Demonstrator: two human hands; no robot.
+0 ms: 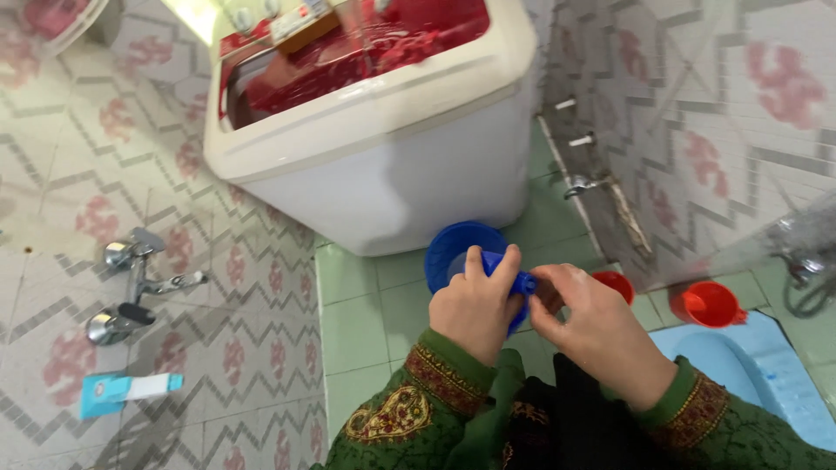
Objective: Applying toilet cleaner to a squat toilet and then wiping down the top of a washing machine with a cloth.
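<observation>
My left hand (475, 305) grips the handle of a blue plastic mug (457, 248), held tilted so its round mouth faces away from me. My right hand (592, 326) meets it from the right, fingertips pinched on the end of the blue handle (522, 283). Both hands hover over the green tiled floor (357, 322), just in front of a white top-loading washing machine (383, 165) with a red lid. My sleeves are green with embroidered cuffs.
A red mug (710, 305) and a second red cup (616, 283) stand on the floor at the right, beside a blue squat pan (766, 374). Taps (139, 287) and a tube box (126, 390) sit on the patterned left wall; more taps (582, 184) on the right wall.
</observation>
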